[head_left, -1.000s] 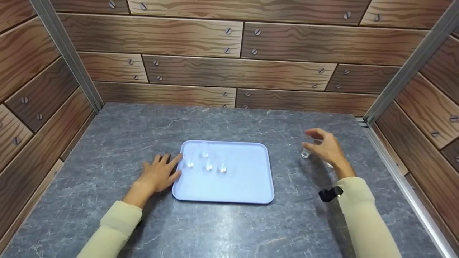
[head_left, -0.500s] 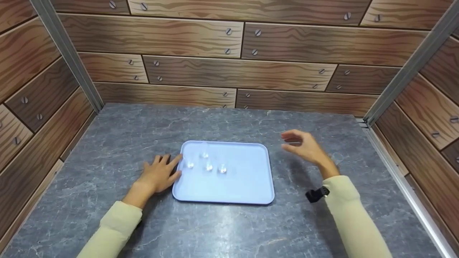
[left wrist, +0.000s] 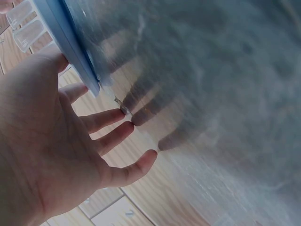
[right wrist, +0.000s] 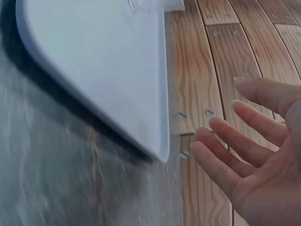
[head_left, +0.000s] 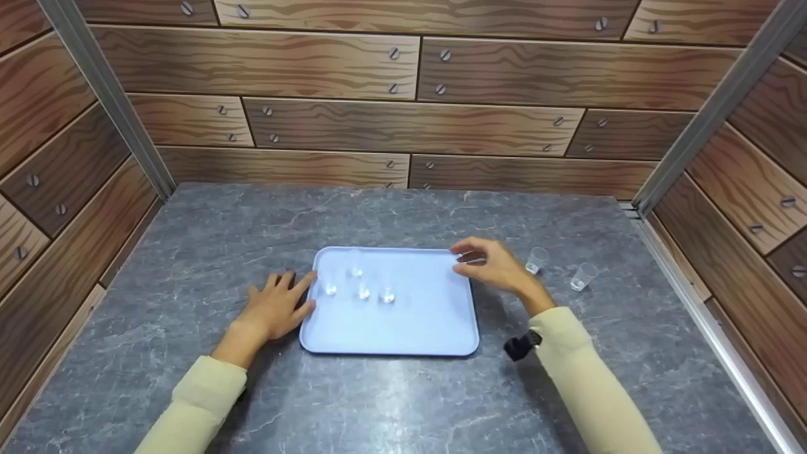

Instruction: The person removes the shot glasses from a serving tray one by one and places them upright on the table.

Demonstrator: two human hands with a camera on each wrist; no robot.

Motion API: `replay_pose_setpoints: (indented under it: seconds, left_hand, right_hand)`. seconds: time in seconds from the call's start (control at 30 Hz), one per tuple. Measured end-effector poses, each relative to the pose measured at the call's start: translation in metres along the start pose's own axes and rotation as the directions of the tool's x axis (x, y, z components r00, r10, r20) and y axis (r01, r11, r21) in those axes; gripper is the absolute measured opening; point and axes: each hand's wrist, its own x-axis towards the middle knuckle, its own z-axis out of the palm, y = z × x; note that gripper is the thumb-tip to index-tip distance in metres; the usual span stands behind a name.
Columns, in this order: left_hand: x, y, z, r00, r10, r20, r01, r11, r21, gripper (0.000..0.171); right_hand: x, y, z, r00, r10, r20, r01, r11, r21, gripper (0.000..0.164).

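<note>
A light blue tray [head_left: 429, 328] lies on the grey marbled table, with several small clear cups standing on its left half, one of them a cup [head_left: 387, 296] near the middle. My left hand [head_left: 275, 309] rests at the tray's left edge, fingers spread, index finger and thumb at the rim; in the left wrist view its other fingertips touch the table. Over the tray's far right corner hovers my right hand [head_left: 495, 263], fingers loosely bent, thumb apart. The right wrist view shows nothing in the right hand. Two more clear cups, one cup [head_left: 537, 260] and another cup [head_left: 583, 276], stand right of the tray.
Wood-patterned walls [head_left: 353, 126] enclose the table [head_left: 378, 410] at the back and both sides. Metal posts stand in the rear corners, and a metal rail [head_left: 719, 321] runs along the right side. A black strap device [head_left: 522, 345] sits on the right wrist.
My right hand has moved left, away from the two cups on the right, to the tray's far right corner. Both cups now show fully. The left hand has stayed at the tray's edge.
</note>
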Motion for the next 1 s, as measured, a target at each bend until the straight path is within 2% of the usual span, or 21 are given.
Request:
replay_pose_setpoints:
  seconds: [0.57,0.8,1.0]
  left_hand:
    - [-0.001,0.000,-0.001,1.000,-0.005,0.025,0.005,1.000,-0.015,0.060]
    - [-0.001,-0.001,-0.002,1.000,0.003,0.017,-0.002,1.000,-0.006,0.061]
    - [-0.002,0.000,-0.002,1.000,0.003,0.027,-0.003,1.000,0.000,0.061]
  right_hand:
    - [0.015,-0.017,0.052,0.994,-0.048,0.095,0.042,0.997,0.065,0.042]
    - [0.020,-0.023,0.062,0.993,-0.045,0.111,0.041,0.998,0.037,0.046]
    - [0.021,-0.026,0.071,0.991,-0.009,0.130,0.005,0.999,0.035,0.048]
